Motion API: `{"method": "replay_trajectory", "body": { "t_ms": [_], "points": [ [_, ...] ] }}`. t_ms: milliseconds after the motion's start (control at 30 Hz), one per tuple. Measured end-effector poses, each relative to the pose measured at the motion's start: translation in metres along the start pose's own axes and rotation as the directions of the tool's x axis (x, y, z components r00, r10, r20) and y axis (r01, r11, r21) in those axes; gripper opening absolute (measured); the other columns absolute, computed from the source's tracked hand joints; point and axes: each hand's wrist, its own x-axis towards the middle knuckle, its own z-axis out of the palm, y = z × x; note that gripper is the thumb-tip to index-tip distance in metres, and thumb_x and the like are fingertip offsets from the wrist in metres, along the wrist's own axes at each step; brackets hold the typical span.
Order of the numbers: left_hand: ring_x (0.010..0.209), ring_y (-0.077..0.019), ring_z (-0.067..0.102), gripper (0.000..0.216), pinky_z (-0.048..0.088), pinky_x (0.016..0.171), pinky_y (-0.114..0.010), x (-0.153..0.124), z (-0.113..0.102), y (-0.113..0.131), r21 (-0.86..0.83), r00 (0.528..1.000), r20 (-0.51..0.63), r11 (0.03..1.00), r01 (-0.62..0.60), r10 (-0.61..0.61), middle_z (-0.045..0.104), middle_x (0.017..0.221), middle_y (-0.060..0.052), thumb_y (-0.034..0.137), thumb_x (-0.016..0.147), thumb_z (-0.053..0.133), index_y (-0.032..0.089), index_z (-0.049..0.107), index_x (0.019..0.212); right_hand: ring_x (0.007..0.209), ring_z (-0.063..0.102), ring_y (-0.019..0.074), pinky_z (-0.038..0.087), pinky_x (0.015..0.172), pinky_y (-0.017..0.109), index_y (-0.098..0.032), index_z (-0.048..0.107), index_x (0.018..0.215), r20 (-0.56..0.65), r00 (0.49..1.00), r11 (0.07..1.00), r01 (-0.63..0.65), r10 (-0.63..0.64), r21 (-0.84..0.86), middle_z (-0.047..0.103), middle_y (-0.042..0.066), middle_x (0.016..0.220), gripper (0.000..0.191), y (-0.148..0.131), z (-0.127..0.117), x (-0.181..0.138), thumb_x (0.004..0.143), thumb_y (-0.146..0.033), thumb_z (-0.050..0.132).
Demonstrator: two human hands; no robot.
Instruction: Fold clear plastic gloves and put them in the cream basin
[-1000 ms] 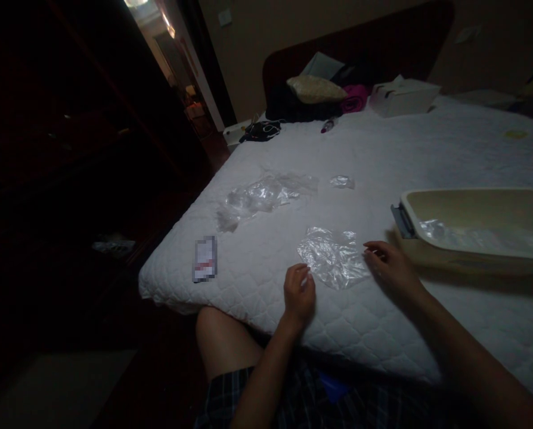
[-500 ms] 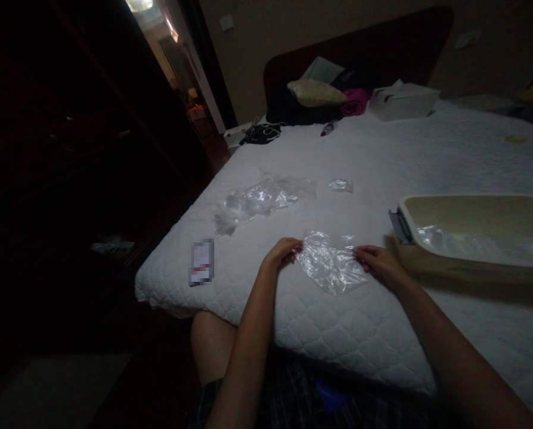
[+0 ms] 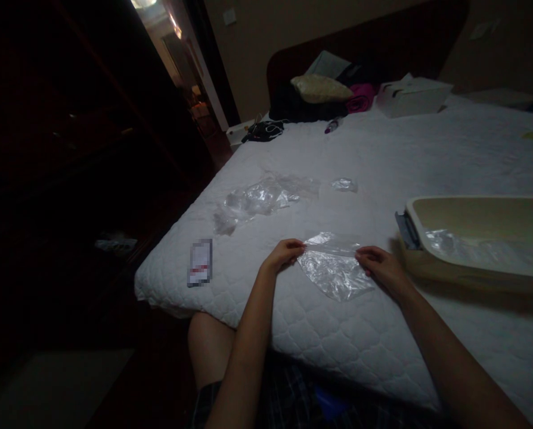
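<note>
A clear plastic bag (image 3: 335,271) lies on the white quilted bed (image 3: 383,155) near its front edge. My left hand (image 3: 284,253) pinches the bag's upper left corner. My right hand (image 3: 378,265) pinches its upper right corner. Between the two hands the bag's top edge is pulled taut and slightly lifted, while the rest rests on the quilt.
A beige plastic tub (image 3: 481,238) holding clear plastic stands at the right. A heap of crumpled clear bags (image 3: 257,199) and a small scrap (image 3: 343,185) lie further back. A small card (image 3: 200,270) sits near the bed's left corner. Pillows and a white box (image 3: 412,95) line the headboard.
My left hand moved up from the bed's front edge to the bag's left corner. Both hands took hold of the bag's top edge and stretched it between them.
</note>
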Motion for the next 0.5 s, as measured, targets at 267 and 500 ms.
{"method": "replay_trajectory", "body": {
  "t_ms": [267, 500],
  "points": [
    [0.044, -0.0018, 0.040, 0.037, 0.028, 0.040, -0.017, -0.0002, 0.0004, -0.0071, -0.026, 0.998, -0.031, 0.998, -0.059, 0.059, 0.058, 0.065, 0.001, 0.032, 0.059, 0.074, 0.011, 0.067, 0.089, 0.055, 0.052, 0.0108, 0.042, 0.044, 0.022, -0.017, 0.064, 0.080, -0.047, 0.999, 1.000, 0.017, -0.019, -0.025, 0.062, 0.003, 0.071, 0.041, -0.0017, 0.0011, -0.0016, 0.055, -0.049, 0.074],
    [0.042, -0.0020, 0.040, 0.025, 0.026, 0.039, -0.017, -0.0015, 0.0000, -0.0073, -0.021, 0.994, -0.027, 0.994, -0.108, 0.108, 0.056, 0.061, 0.002, 0.027, 0.061, 0.070, 0.011, 0.068, 0.079, 0.050, 0.048, 0.0097, 0.039, 0.044, 0.023, -0.017, 0.063, 0.074, -0.034, 0.997, 0.996, 0.063, -0.066, -0.070, 0.060, 0.002, 0.065, 0.031, -0.0038, -0.0007, -0.0029, 0.057, -0.041, 0.072]
  ]
}}
